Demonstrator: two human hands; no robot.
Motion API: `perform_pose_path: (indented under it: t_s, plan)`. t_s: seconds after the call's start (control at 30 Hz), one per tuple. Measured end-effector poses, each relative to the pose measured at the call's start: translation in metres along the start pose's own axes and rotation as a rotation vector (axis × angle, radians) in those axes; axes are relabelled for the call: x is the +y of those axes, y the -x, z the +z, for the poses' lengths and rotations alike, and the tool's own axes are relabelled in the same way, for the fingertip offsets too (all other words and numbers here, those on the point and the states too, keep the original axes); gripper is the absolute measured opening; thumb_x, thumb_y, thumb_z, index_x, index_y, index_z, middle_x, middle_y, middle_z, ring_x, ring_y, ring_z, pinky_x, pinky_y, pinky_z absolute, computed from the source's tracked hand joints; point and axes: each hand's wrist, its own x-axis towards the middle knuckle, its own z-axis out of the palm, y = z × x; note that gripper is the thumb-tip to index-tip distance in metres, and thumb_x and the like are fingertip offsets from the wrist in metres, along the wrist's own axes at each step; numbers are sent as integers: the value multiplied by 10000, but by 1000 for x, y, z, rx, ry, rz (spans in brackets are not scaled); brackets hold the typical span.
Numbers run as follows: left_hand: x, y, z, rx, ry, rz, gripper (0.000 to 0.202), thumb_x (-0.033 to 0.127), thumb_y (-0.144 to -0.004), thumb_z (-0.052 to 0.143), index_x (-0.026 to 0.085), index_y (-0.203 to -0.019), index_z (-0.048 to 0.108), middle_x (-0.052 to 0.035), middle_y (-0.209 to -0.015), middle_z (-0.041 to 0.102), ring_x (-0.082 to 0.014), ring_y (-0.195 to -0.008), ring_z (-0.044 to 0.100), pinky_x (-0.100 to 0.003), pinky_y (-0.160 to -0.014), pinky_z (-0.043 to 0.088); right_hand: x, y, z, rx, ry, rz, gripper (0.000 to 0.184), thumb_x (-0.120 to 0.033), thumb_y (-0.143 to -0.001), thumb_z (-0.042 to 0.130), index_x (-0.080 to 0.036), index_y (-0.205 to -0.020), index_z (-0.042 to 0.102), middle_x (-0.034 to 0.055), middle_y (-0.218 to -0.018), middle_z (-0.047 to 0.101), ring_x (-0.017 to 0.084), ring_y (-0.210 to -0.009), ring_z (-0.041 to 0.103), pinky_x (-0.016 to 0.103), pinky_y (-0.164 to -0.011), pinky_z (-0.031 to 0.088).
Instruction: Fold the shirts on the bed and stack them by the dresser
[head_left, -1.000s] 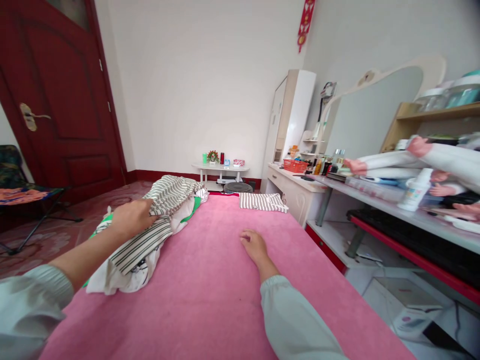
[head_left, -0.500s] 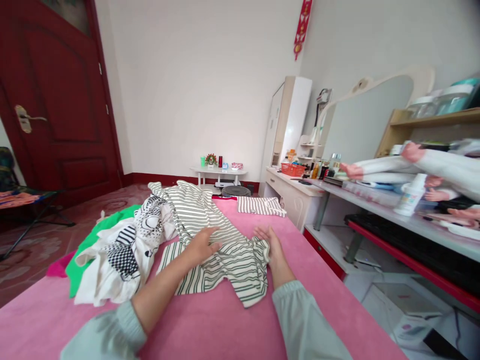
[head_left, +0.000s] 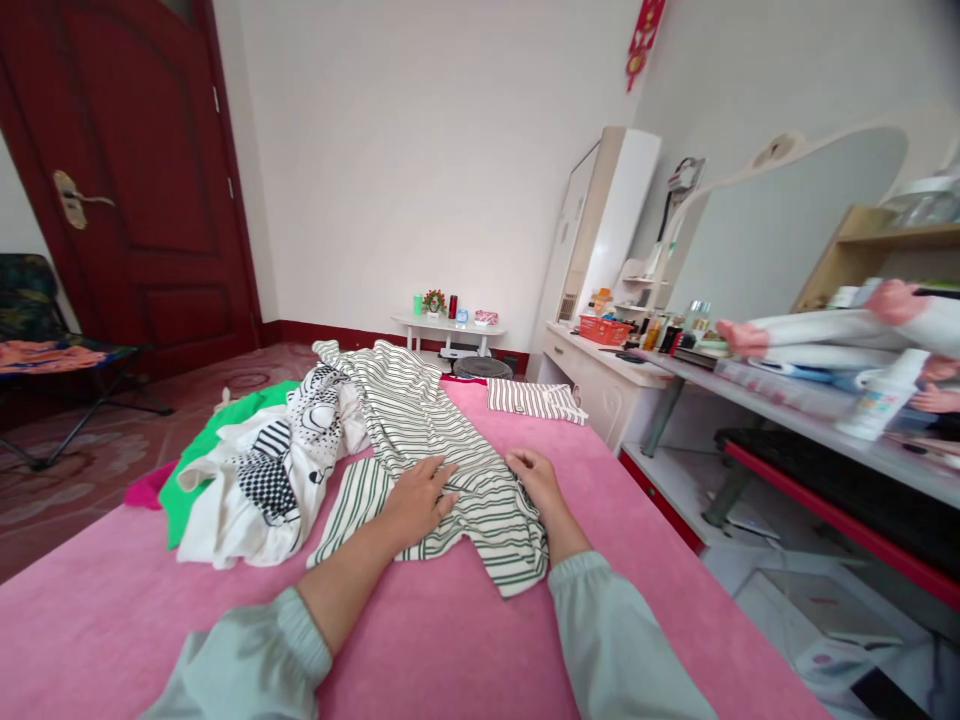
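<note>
A cream shirt with dark green stripes point(head_left: 420, 415) lies spread and rumpled on the pink bed cover point(head_left: 420, 640). My left hand point(head_left: 420, 503) rests on its near middle part, palm down with the fingers extended. At the shirt's right edge is my right hand point(head_left: 544, 492), its fingers bent and drawn together against the cloth; the fingertips are partly hidden. To the left of the shirt sits a heap with a white black-patterned garment point(head_left: 262, 485), a green garment point(head_left: 180, 500) and a bit of magenta cloth point(head_left: 146, 490).
A folded striped garment point(head_left: 536, 400) lies at the bed's far edge. On the right run a dresser point(head_left: 600, 365) with a red basket point(head_left: 604, 330) and a desk holding a doll point(head_left: 817, 330) and a white bottle point(head_left: 881, 395). A folding chair point(head_left: 67, 355) stands at left.
My right hand has shifted slightly inward, its fingers going from stretched to bent at the shirt's edge. My left hand stays on the cloth. The view has turned slightly left.
</note>
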Motion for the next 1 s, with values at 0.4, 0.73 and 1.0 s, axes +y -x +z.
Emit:
perform_pose_path:
  t_s: [0.4, 0.73, 1.0]
  plan:
    - [3, -1, -2, -22, 37, -107, 569, 473, -881, 447, 246, -1401, 396, -94, -1501, 286, -280, -1362, 273, -431, -1097, 250, -23, 8, 14, -146, 712, -19, 616, -406, -584, 708, -147, -1137, 630, 122, -1120, 660, 281, -1057, 594, 375, -901, 441]
    - [-7, 0, -16, -14, 65, -311, 908, 670, -745, 514, 175, -1461, 257, -180, -1451, 335, -342, -1317, 337, -442, -1048, 297, -94, -1, -10, 434, -218, -27, 394, -317, -570, 725, -144, -922, 691, 13, -735, 690, 176, -678, 638, 273, -620, 517]
    - [5, -7, -36, -6, 168, -188, 151, 260, -781, 537, 196, -848, 657, -80, -913, 662, -260, -917, 611, -355, -829, 446, -107, -3, -14, 748, -619, -88, 421, -176, -521, 720, -157, -933, 636, -18, -722, 643, 136, -660, 622, 270, -646, 535]
